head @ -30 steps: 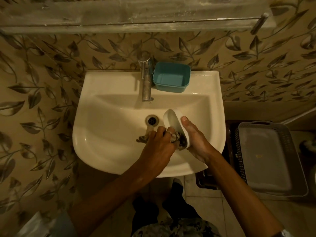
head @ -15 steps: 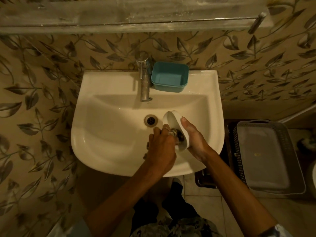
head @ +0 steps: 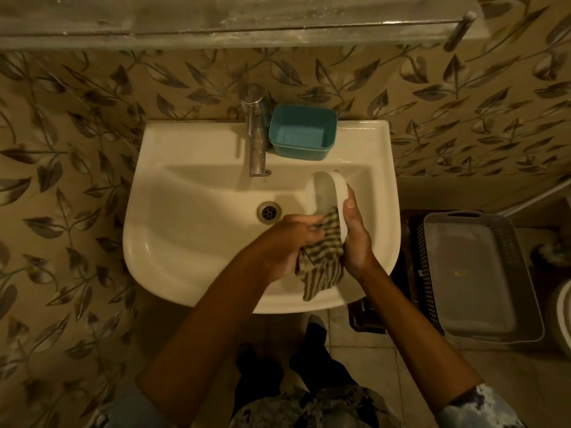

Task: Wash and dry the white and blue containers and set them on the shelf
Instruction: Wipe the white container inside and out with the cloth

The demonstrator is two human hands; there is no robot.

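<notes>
Gripping white container [head: 323, 195], cloth [head: 321, 261] over rim

A cream sink [head: 191, 242] is hanging against a wall [head: 77, 149] patterned with leaves. A metal tap [head: 256, 140] is standing on its back rim, its spout reaching over the basin, and a round drain [head: 268, 211] is sitting in the basin floor. To the right, a grey perforated basket [head: 522, 273] is holding a pale tray [head: 472, 279] and partly covering a dark crate [head: 364, 316]. Beige tiles are covering the floor [head: 355, 359].
</notes>
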